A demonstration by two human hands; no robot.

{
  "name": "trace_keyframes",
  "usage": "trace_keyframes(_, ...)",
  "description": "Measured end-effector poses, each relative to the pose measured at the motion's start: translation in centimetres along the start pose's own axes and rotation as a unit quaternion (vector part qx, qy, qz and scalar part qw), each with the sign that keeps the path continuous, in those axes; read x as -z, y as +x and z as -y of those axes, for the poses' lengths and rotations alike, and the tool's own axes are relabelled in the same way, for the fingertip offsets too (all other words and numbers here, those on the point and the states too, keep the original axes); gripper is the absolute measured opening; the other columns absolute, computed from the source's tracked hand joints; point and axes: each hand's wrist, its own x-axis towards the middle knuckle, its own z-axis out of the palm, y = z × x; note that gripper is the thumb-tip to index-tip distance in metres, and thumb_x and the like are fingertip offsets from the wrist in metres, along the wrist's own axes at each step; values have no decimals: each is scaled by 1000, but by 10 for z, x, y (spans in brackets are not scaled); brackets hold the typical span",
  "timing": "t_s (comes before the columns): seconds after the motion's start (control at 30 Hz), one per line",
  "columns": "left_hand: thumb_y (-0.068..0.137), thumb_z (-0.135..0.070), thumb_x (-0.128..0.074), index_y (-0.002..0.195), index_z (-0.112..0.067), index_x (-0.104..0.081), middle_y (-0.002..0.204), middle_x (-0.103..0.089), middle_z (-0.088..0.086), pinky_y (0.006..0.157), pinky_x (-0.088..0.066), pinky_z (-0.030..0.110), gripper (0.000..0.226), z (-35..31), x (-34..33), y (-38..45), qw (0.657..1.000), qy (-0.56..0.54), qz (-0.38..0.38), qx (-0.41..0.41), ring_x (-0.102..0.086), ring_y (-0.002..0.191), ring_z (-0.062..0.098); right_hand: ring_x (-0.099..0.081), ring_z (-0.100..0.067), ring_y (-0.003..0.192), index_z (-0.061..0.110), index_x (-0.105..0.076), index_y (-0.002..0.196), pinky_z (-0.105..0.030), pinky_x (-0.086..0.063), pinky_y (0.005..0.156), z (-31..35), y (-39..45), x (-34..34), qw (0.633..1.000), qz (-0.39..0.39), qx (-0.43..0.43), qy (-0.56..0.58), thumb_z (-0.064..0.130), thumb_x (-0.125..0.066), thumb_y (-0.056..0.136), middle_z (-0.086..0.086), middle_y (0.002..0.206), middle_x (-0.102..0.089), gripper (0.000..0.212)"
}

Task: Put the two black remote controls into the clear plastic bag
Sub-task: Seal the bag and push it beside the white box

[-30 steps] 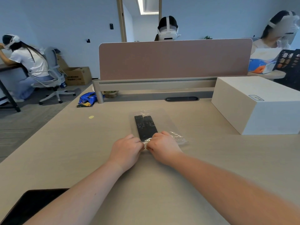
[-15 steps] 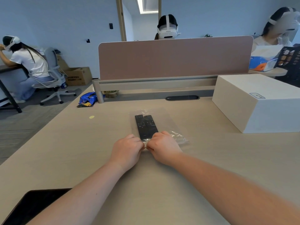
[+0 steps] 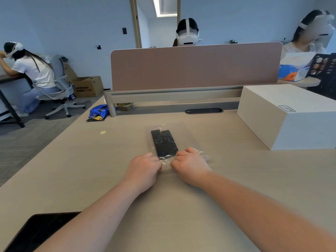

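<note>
Two black remote controls (image 3: 164, 142) lie side by side inside the clear plastic bag (image 3: 183, 131), flat on the beige desk (image 3: 72, 170). The bag's near end is crinkled and sits between my hands. My left hand (image 3: 144, 170) is curled at the bag's near left corner. My right hand (image 3: 190, 165) is curled on the near right part of the bag, with crumpled plastic showing past its knuckles. Both seem to pinch the bag's near edge; the fingertips are hidden.
A large white box (image 3: 291, 115) stands on the desk to the right. A pink divider panel (image 3: 194, 66) closes off the far edge. A blue snack packet (image 3: 99, 112) lies far left, a small yellow dot (image 3: 103, 132) nearer. A black tablet (image 3: 36, 231) sits at the near left corner.
My hands have drawn slightly apart along the bag's near edge, leaving a small gap between them. The remotes and bag stay in place.
</note>
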Motion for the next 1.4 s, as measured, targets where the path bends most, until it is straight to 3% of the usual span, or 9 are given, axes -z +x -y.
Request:
trace_keyframes(0.3,43,-13,-83,47,-20,-58,49,-58,-9,35,-40,16,26,-1,-3,1,1000,-7,4,5,-59,53,14,-57,-18,51,18,-56,51,-22,-41,52,-35,-36,3,996,33,-53,-58,0,-67,33,5,43,-54,28)
trace_keyframes(0.73,48,-21,-83,48,-22,-58,50,-58,-13,33,-32,18,25,-5,-1,0,999,25,22,-5,-61,54,9,-59,-15,43,19,-58,48,-18,-40,37,-63,-64,5,984,111,-129,-45,4,-80,15,4,40,-57,42)
trace_keyframes(0.8,48,-21,-83,48,-23,-59,50,-58,-14,32,-34,18,24,-6,0,0,999,22,23,-5,-61,54,9,-63,-17,50,16,-61,54,-20,-44,39,-62,-67,9,985,102,-125,-59,5,-83,25,2,47,-62,38)
trace_keyframes(0.83,48,-21,-83,48,-23,-59,50,-58,-13,32,-35,18,24,-6,0,0,1000,20,23,-6,-61,54,9,-67,-21,64,12,-64,66,-25,-50,47,-61,-68,13,983,121,-126,-48,4,-81,43,-3,60,-69,30)
trace_keyframes(0.9,49,-21,-83,48,-22,-58,50,-58,-13,32,-34,18,25,-8,0,0,1000,18,23,-7,-60,53,10,-61,-27,100,6,-60,100,-36,-52,71,-61,-71,18,978,147,-143,-41,-2,-56,78,-10,100,-69,24)
trace_keyframes(0.93,50,-21,-83,48,-22,-58,50,-58,-12,32,-35,18,24,-9,0,0,1000,19,22,-8,-60,54,9,-56,-27,110,6,-55,109,-38,-50,76,-62,-72,19,975,163,-146,-40,-4,-46,84,-10,111,-65,29)
trace_keyframes(1.4,43,-26,-86,45,-22,-55,48,-57,-13,30,-29,15,31,-14,4,-1,998,55,32,-14,-60,49,7,-52,-27,114,6,-50,116,-37,-50,80,-64,-80,24,957,207,-195,-59,-4,-40,89,-11,120,-61,30)
